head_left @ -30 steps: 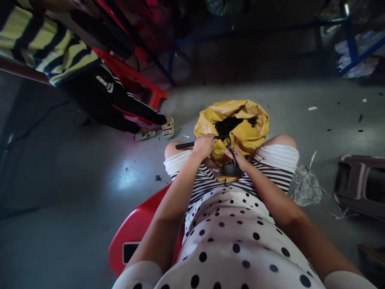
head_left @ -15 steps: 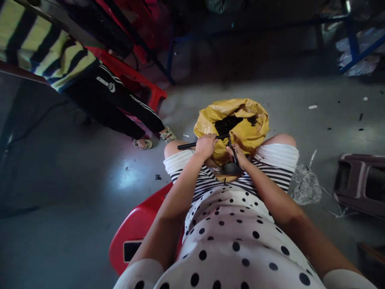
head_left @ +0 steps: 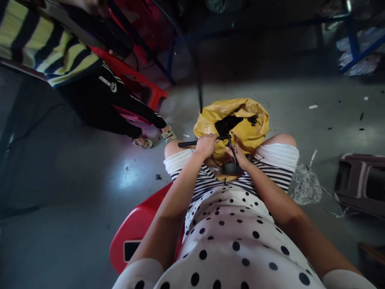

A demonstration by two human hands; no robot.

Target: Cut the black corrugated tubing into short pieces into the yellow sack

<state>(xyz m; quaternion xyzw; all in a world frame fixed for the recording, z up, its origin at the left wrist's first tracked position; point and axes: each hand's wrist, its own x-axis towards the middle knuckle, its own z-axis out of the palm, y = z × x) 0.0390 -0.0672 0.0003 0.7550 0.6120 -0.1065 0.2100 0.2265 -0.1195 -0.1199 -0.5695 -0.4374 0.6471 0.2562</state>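
We clamp our left hand's fingers on a straight black rod above the near side of a crumpled yellow plastic sack; our right hand is wrapped around a slim black scissor-like tool at the rod's right end.

Both bare arms reach forward and draw together in front of the torso. Seen from above, the left arm runs almost straight, slanting inward to the left hand, whose back faces up and whose fingers are curled in a closed grip. The right arm slants in from the other side to the right hand, also bent into a grip, its fingertips hard to make out. The hands are near each other, the left slightly farther forward, between spread knees.
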